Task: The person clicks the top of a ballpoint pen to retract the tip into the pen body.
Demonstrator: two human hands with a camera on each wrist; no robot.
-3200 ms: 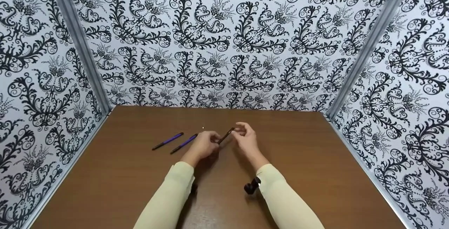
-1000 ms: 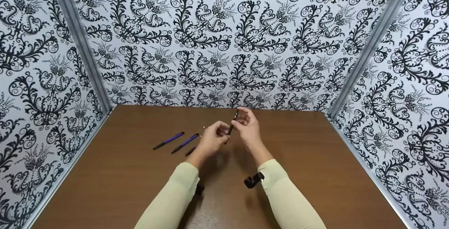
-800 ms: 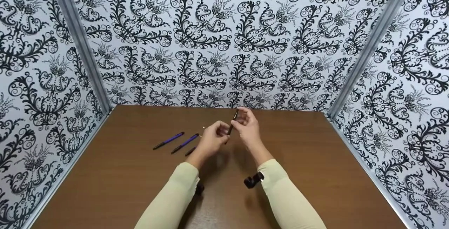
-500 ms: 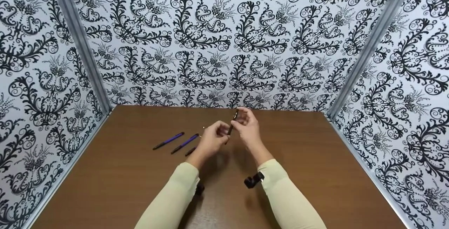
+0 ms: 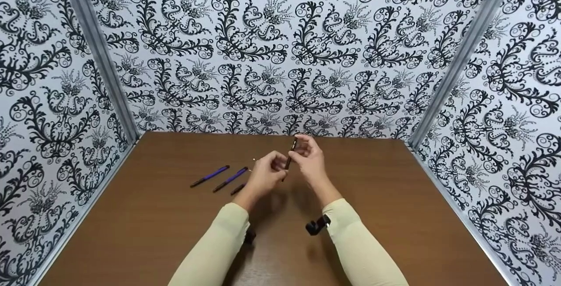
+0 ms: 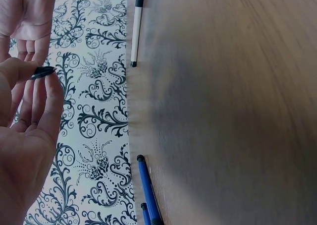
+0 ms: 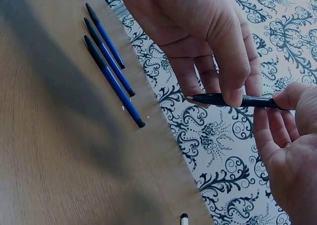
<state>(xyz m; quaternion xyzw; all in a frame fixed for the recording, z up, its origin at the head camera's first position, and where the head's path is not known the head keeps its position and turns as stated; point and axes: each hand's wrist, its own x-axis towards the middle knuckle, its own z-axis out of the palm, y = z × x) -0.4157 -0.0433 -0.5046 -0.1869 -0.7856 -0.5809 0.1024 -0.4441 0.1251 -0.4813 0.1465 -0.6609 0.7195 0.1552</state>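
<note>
Both hands hold a black pen [image 5: 288,162] raised over the table. In the right wrist view the black pen [image 7: 215,99] has its metal writing tip bare. My left hand [image 5: 265,173] pinches it near the tip, between thumb and bent fingers. The rear end sits between the thumb and fingers of my right hand [image 5: 312,161], which hide its last part. In the left wrist view only a short dark piece of the pen [image 6: 43,72] shows at my left fingertips.
Three blue pens with black grips lie left of my hands: one [image 5: 210,176], a second [image 5: 231,179], and a third [image 5: 238,188] mostly behind my left wrist. A white pen with black ends [image 6: 136,34] lies farther right. Patterned walls surround the brown table [image 5: 144,233].
Compared with about three seconds ago, both hands are higher and slightly right, the black pen stands steeper, and part of the third blue pen shows. Over the last second almost nothing has moved.
</note>
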